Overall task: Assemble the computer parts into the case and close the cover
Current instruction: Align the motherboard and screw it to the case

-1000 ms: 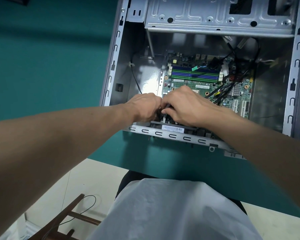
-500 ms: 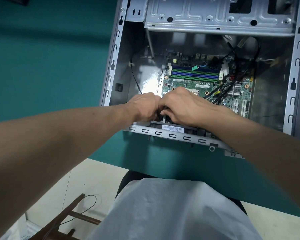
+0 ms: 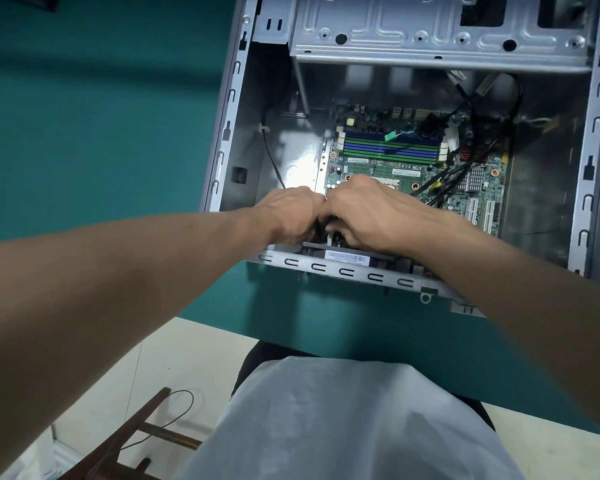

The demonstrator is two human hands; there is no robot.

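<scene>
Starting nearest: white garment (image 3: 343, 420), then green table (image 3: 291, 323). Computer case (image 3: 357, 273) lies open on the table. Just inside its near rim is a dark part (image 3: 312, 252) with a barcode label. Left hand (image 3: 290, 216) and right hand (image 3: 371, 211) touch above it, fingers curled downward — whether they grip anything cannot be told. Beyond them: circuit board (image 3: 409, 166), black cables (image 3: 471, 157), metal drive cage (image 3: 430, 29).

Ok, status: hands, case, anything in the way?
Left hand, right hand meet inside open computer case, grip hidden. Motherboard in. Black cables draped over board.
</scene>
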